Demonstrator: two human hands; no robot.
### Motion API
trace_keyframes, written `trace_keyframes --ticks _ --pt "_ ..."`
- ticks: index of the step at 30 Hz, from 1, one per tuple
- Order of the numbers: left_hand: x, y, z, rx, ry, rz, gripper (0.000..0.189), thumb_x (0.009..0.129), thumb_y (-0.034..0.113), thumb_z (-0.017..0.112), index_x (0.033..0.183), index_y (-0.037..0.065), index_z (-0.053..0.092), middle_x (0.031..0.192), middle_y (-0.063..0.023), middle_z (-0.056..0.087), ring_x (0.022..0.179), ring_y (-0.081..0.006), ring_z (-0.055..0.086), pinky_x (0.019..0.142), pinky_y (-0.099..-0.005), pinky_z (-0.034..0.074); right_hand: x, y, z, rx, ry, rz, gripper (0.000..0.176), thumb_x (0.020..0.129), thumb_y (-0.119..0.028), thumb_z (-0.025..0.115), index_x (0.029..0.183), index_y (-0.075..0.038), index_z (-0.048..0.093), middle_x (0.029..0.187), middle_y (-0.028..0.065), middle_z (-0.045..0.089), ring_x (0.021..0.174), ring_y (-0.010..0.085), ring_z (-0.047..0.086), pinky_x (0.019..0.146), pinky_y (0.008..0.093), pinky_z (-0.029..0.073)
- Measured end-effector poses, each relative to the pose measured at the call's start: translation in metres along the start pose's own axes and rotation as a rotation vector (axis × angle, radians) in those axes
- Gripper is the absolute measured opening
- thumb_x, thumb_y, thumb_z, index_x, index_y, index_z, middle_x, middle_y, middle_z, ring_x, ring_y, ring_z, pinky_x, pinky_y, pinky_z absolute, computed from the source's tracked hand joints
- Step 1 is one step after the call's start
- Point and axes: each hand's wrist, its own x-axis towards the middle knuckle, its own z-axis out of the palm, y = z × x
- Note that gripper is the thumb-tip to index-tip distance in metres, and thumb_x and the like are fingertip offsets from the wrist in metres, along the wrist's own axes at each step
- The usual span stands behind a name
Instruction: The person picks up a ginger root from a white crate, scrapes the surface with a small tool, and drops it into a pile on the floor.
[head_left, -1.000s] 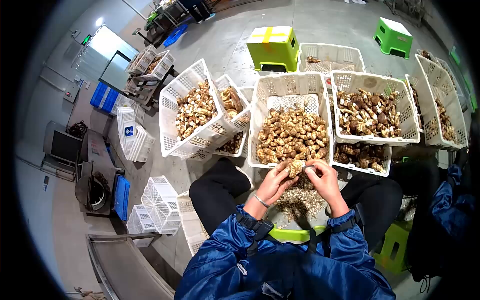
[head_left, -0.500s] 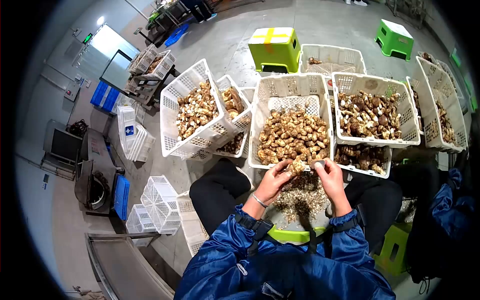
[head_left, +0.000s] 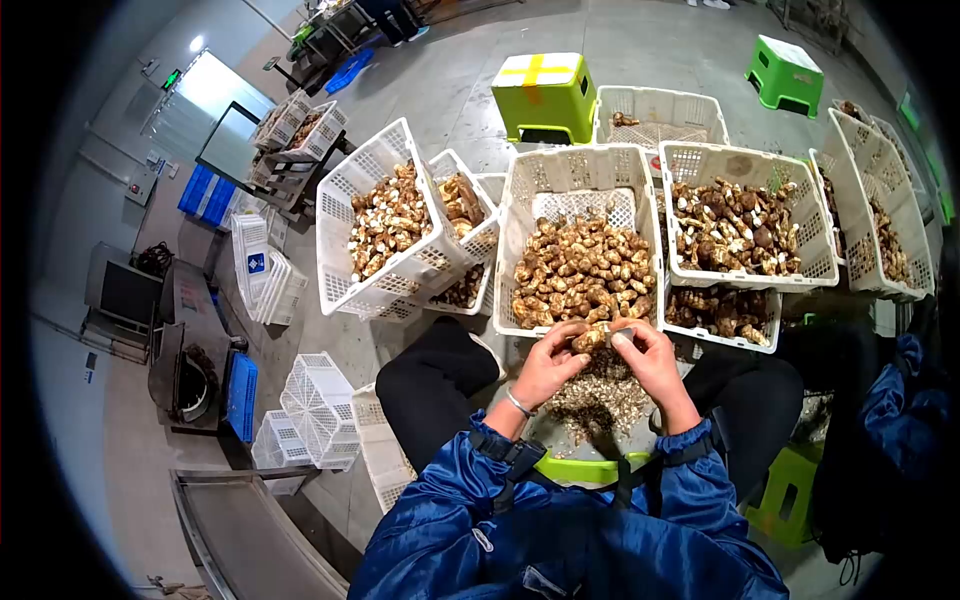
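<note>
A brown-and-cream mushroom [head_left: 590, 340] sits in the closed fingers of my left hand [head_left: 545, 367], just over the near rim of the middle crate. My right hand [head_left: 652, 365] is closed at the mushroom's right end. Something small and greyish shows by its thumb, too small to name. Directly beyond both hands is the white crate [head_left: 505, 250], holding a heap of similar mushrooms [head_left: 580, 262]. Under the hands, pale and dark trimmings [head_left: 600, 398] lie heaped between my knees.
White crates of mushrooms stand at left [head_left: 335, 255] and right [head_left: 740, 278], some stacked. Farther off are a yellow-green stool [head_left: 545, 100] and a green stool [head_left: 785, 75]. Stacked white baskets [head_left: 320, 405] are on the floor at left. A blue-sleeved person [head_left: 905, 400] is at the right edge.
My right hand has moved left, closing in against the mushroom. The mushroom has turned and sits slightly lower in my left fingers. The view has shifted slightly.
</note>
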Motion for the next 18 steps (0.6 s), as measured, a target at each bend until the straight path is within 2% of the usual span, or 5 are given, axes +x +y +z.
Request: trace_keyframes --ticks 3,7,8,12,18 --pt "0.001 -0.002 -0.004 0.031 -0.013 0.013 0.047 0.087 0.005 0.071 0.132 0.001 0.055 0.136 -0.0046 0.05 0.118 -0.014 0.053 0.096 -0.0269 0.045 0.002 0.015 -0.005 0.103 0.041 0.188 0.019 0.096 -0.019 0.063 0.104 -0.003 0.071 0.081 -0.0038 0.062 0.074 0.0053 0.052 0.067 0.0247 0.044" --pt "0.001 0.005 0.0 0.203 -0.009 0.143 0.042 0.087 0.001 0.069 0.127 0.0 0.057 0.138 -0.006 0.048 0.121 -0.0136 0.052 0.096 -0.027 0.046 0.0 0.003 -0.001 0.125 -0.022 0.054 0.023 0.096 -0.02 0.065 0.108 -0.001 0.07 0.09 -0.002 0.066 0.08 0.0066 0.055 0.073 0.025 0.046" --pt "0.0 0.007 0.004 0.192 0.023 0.146 0.039 0.084 0.001 0.069 0.122 0.001 0.059 0.134 -0.0097 0.053 0.121 -0.0193 0.055 0.097 -0.0315 0.047 0.0 0.002 -0.002 0.032 -0.027 -0.032 0.025 0.096 -0.02 0.064 0.11 0.0 0.069 0.093 -0.0013 0.068 0.083 0.0075 0.057 0.076 0.0254 0.047" --pt "-0.001 0.02 0.006 0.511 0.051 0.361 0.035 0.079 0.004 0.068 0.113 0.003 0.063 0.123 -0.017 0.061 0.118 -0.0347 0.058 0.101 -0.0411 0.045 0.0 0.016 -0.007 0.129 -0.027 0.135 0.022 0.096 -0.021 0.065 0.103 -0.001 0.07 0.084 -0.0037 0.063 0.075 0.0048 0.052 0.067 0.0239 0.043" --pt "0.0 0.026 0.007 0.63 0.084 0.425 0.035 0.078 0.001 0.066 0.112 0.004 0.065 0.127 -0.0162 0.059 0.118 -0.0339 0.059 0.101 -0.0401 0.047 0.0 0.002 -0.009 0.076 -0.073 0.134 0.023 0.096 -0.021 0.065 0.105 0.0 0.07 0.088 -0.0017 0.065 0.079 0.0059 0.055 0.07 0.0251 0.045"
